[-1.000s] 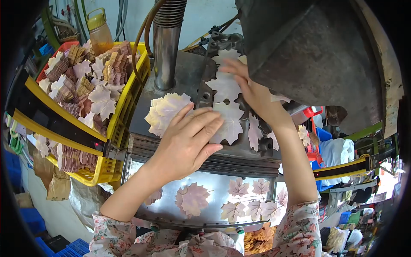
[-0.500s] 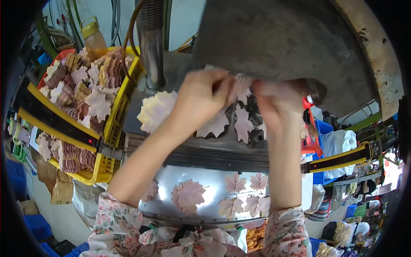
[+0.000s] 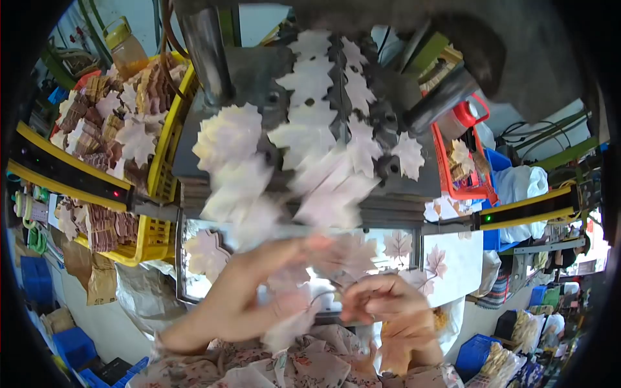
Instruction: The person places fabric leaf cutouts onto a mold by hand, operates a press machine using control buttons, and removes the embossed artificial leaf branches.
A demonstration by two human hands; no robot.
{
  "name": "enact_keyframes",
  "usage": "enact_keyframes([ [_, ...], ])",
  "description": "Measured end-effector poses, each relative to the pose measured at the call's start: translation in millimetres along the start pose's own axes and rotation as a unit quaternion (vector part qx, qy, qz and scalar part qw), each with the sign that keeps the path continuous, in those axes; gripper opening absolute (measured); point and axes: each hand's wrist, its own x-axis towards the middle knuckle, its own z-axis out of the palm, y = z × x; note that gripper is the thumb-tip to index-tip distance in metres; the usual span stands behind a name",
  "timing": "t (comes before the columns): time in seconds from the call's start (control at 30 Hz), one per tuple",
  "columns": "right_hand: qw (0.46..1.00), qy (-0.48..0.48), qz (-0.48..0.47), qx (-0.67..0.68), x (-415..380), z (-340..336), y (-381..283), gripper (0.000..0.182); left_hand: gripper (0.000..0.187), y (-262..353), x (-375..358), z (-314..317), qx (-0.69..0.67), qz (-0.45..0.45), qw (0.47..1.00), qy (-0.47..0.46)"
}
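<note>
My left hand [image 3: 239,291] is in front of my body, smeared by motion, with pale pink maple-leaf cutouts [image 3: 286,326] between its thumb and fingers. Beside it, my right hand [image 3: 391,301] has curled fingers, and a thin leaf stem reaches its fingertips. An orange-tinted leaf cutout [image 3: 396,349] hangs below that palm. Past my hands, blurred leaf cutouts [image 3: 336,187] lie over the front edge of the machine bed [image 3: 252,71]. Rows of leaf cutouts [image 3: 310,97] sit on dark metal dies farther back. A yellowish leaf stack [image 3: 228,136] stands left of them.
A yellow crate [image 3: 169,161] full of leaf stacks is on the left, a red basket [image 3: 462,191] on the right. Yellow-edged sensor bars [image 3: 530,208] flank the bed. Metal columns [image 3: 206,55] rise from it. A shiny tray [image 3: 194,284] lies in front.
Both hands have come back from the dies toward my body. The dark plate no longer covers the back of the dies in view. Leaf cutouts now show blurred at the bed's front edge.
</note>
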Motion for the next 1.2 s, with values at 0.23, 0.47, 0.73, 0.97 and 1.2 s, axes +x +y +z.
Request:
enact_keyframes([
  [0.23, 0.865, 0.446, -0.056, -0.224, -73, -74, 216, 0.012, 0.022, -121, -233, 70, 0.021, -0.466, 0.843, 0.268],
  [0.47, 0.898, 0.425, -0.024, -0.115, -56, -88, 213, 0.018, 0.009, -154, -219, 66, -0.041, -0.329, 0.846, 0.418],
  [0.73, 0.903, 0.414, -0.013, -0.116, -61, -85, 215, 0.019, 0.017, -153, -227, 62, -0.01, -0.346, 0.86, 0.375],
  [0.97, 0.91, 0.4, -0.009, -0.112, -61, -86, 213, 0.019, 0.017, -153, -228, 63, -0.034, -0.331, 0.863, 0.379],
  [1.2, 0.794, 0.403, -0.084, -0.447, -72, -54, 182, 0.019, 0.015, -126, -256, 71, 0.196, -0.244, 0.891, 0.329],
])
